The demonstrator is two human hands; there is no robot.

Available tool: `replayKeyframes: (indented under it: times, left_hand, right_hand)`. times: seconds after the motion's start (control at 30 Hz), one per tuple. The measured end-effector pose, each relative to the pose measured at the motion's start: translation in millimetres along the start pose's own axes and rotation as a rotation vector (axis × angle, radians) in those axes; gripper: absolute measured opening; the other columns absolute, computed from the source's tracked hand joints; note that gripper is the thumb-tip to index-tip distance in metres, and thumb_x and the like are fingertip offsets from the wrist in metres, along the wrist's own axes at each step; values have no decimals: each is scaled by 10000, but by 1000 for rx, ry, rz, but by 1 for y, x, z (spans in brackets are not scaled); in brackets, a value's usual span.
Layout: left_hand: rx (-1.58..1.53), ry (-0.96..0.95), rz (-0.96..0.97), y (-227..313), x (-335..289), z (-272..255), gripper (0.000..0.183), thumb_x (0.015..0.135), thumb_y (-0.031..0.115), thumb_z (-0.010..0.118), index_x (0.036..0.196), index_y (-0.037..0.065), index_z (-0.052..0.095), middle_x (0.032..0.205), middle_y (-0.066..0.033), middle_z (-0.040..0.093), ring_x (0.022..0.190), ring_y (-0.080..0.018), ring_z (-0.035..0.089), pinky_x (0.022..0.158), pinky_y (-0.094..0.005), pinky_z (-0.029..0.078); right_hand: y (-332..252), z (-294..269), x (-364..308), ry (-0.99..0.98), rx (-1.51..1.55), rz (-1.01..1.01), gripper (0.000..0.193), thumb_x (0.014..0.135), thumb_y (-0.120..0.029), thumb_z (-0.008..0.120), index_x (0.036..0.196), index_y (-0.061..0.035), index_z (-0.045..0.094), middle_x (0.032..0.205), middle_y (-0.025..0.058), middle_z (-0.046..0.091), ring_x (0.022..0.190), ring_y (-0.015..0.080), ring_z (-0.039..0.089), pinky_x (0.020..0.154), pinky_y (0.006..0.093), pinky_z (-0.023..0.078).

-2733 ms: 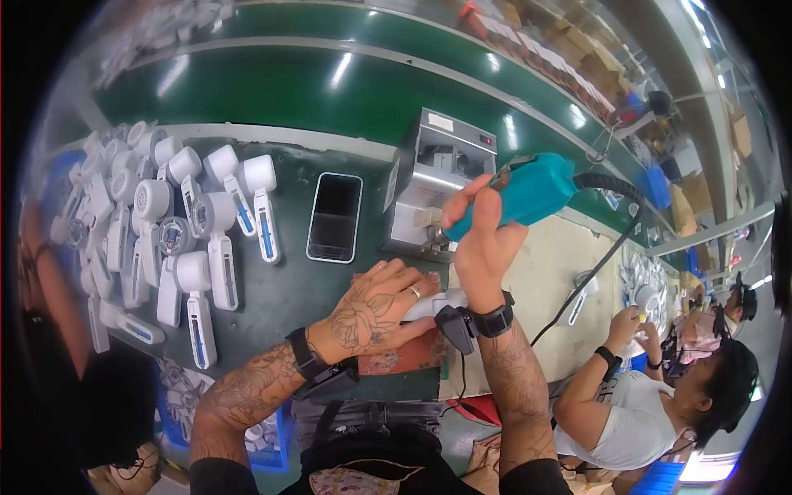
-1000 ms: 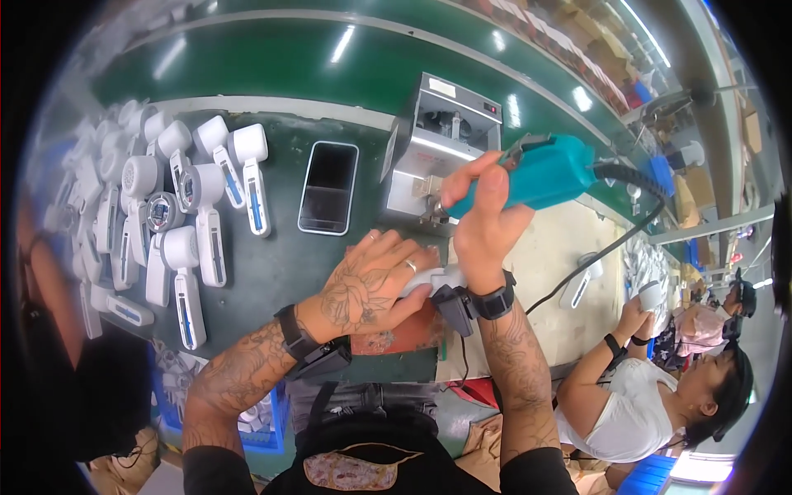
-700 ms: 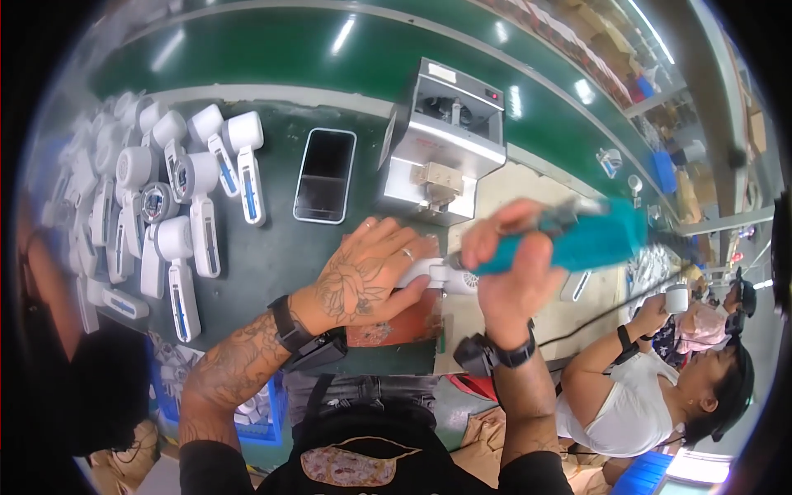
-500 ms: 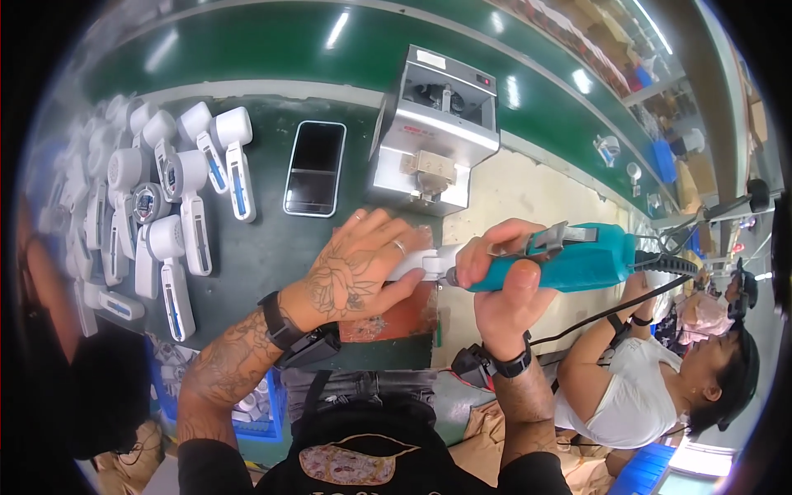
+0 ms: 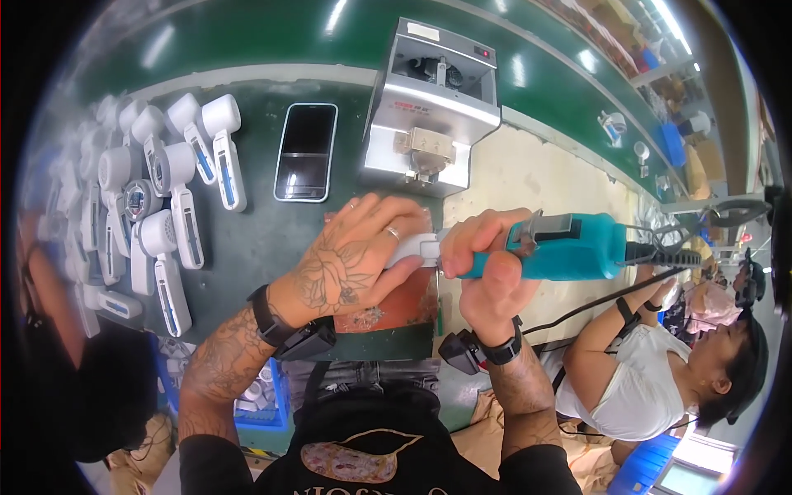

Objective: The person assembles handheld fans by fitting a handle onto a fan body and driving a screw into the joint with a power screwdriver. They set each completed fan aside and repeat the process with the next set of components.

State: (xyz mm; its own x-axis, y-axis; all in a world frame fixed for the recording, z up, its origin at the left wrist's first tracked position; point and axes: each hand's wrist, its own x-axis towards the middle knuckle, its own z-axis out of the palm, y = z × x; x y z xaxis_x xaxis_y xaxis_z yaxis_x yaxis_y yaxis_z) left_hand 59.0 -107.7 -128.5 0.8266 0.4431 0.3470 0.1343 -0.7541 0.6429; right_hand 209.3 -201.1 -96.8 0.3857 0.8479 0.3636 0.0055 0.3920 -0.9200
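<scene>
My left hand (image 5: 351,260) is closed over a white plastic part (image 5: 419,247), pinning it above a worn reddish mat (image 5: 396,312). Most of that part is hidden under the fingers; it resembles the handle of the white handheld fans nearby. In my right hand (image 5: 492,285) lies a teal electric screwdriver (image 5: 577,246), held level, its nose toward the part. Fingers cover the screwdriver's tip, so I cannot tell whether it touches the plastic. A cord leaves its rear end at the right.
Many white handheld fans (image 5: 171,293) crowd the table's left. A phone (image 5: 305,153) lies beyond my left hand, beside a metal benchtop machine (image 5: 433,107). A blue crate (image 5: 280,408) with white parts stands below the table edge. At right sits a co-worker (image 5: 627,379).
The screwdriver and my right hand have come slightly left, closer to the white part, and its tip is now covered. My left hand keeps its hold. The whole view has shifted a little.
</scene>
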Motion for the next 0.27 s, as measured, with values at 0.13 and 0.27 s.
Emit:
replayKeyframes:
  times: [0.13,0.27]
  left_hand:
    - [31,-21,-33,1,-3,-6,396,826,192,680,1194,54,627,1263,-93,559,1043,-321,542,921,-416,420]
    - [91,25,105,3,-16,-10,445,775,263,741,1147,43,636,1273,-121,550,1105,-317,538,973,-408,436]
  right_hand:
    - [-1,0,4,-16,61,4,495,918,-464,656,999,-23,448,669,90,518,564,188,515,521,318,434]
    - [6,18,1,-45,131,79,540,909,-469,662,1087,2,468,722,112,556,657,204,568,595,335,480]
